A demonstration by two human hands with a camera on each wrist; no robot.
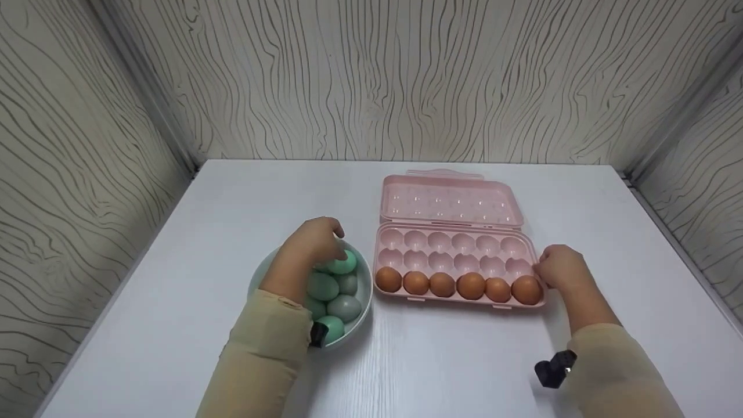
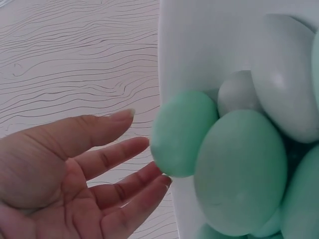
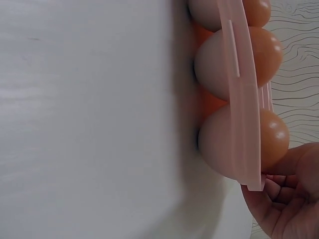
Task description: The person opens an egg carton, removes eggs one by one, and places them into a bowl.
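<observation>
A white bowl [image 1: 369,290] holds several green and pale grey-green eggs. My left hand [image 1: 313,241] is over its far side. In the left wrist view, the fingers are spread and slightly bent, the fingertips right at a bright green egg [image 2: 182,134] and the thumb apart from it. To the right lies a pink egg carton [image 1: 453,245], lid open, with brown eggs [image 1: 442,284] filling its near row. My right hand [image 1: 562,267] grips the carton's right edge, thumb and fingers at the rim beside the end brown egg [image 3: 274,139].
The carton's lid [image 1: 453,200] leans back behind its base, and the two rear rows show bare cups. All stands on a white table [image 1: 453,360], with wood-patterned panels [image 1: 371,81] behind and at both sides. A small black camera [image 1: 554,370] sits by the right sleeve.
</observation>
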